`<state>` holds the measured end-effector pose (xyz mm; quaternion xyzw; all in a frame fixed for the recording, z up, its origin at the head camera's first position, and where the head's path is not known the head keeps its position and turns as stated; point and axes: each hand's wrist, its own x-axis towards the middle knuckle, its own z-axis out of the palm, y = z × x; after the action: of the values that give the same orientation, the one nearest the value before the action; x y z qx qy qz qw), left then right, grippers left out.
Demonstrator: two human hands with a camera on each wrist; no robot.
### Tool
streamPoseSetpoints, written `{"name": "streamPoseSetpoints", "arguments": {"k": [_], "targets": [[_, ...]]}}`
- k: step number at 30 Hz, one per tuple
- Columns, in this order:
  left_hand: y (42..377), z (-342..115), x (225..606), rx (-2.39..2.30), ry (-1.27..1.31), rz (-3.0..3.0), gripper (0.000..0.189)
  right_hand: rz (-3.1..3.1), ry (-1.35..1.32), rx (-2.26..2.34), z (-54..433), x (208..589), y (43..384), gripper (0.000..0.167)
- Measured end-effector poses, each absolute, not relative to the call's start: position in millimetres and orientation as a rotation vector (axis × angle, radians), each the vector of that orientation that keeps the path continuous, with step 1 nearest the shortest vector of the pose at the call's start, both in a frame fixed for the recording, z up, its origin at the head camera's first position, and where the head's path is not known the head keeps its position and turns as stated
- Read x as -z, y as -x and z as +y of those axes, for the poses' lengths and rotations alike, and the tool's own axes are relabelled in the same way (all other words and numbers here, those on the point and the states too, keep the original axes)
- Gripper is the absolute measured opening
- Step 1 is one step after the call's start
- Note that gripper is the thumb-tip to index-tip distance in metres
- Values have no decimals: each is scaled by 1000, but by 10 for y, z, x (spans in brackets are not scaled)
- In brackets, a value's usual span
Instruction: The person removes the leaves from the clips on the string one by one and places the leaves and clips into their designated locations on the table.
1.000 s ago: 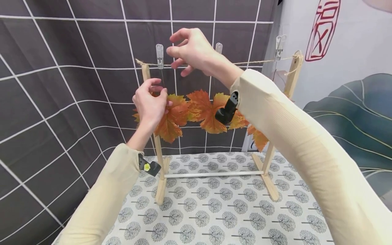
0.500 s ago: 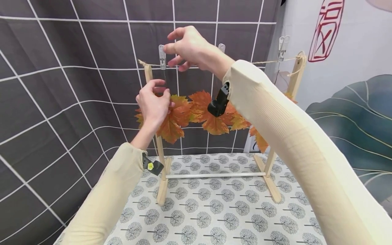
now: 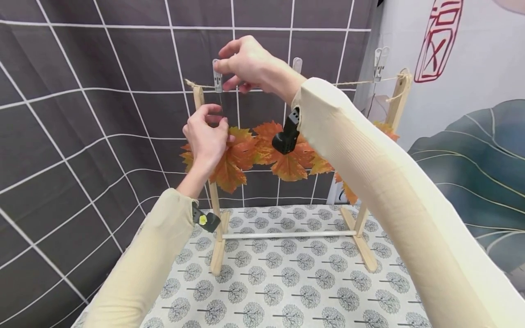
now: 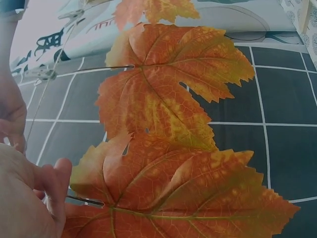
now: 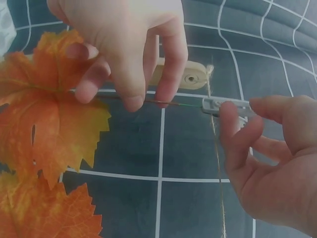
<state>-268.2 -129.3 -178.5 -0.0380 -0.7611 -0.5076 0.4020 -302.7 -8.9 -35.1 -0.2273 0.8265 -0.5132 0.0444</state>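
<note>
At the left end of a twine line (image 3: 348,83), my right hand (image 3: 252,64) holds a pale clothespin (image 3: 218,85) between thumb and fingers; the right wrist view shows the fingertips on the clip (image 5: 211,105). Below it, my left hand (image 3: 205,136) pinches the thin stem (image 5: 114,95) of an orange artificial maple leaf (image 3: 229,166). That stem runs up to the clip's mouth. Whether the clip bites on it, I cannot tell. Another orange leaf (image 4: 168,79) hangs beside it, its stem reaching a clothespin (image 4: 47,74) on the twine.
A wooden stand with a left post (image 3: 198,96) and a right post (image 3: 395,107) carries the twine. A white rod (image 3: 287,235) joins its feet above the tree-print tablecloth (image 3: 279,282). Another clothespin (image 3: 380,64) is near the right post. A dark grid curtain (image 3: 123,59) hangs behind.
My right hand has moved left and slightly down onto the left clothespin, from apart to touching it. My left hand stays by the leaf stem. The view has shifted slightly.
</note>
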Motion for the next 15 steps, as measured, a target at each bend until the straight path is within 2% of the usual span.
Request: {"name": "streamPoseSetpoints", "arguments": {"k": [15], "targets": [[2681,-1295,1772,1288,79,-1919,20,2596,693,1516,-112,316,3050,35]]}}
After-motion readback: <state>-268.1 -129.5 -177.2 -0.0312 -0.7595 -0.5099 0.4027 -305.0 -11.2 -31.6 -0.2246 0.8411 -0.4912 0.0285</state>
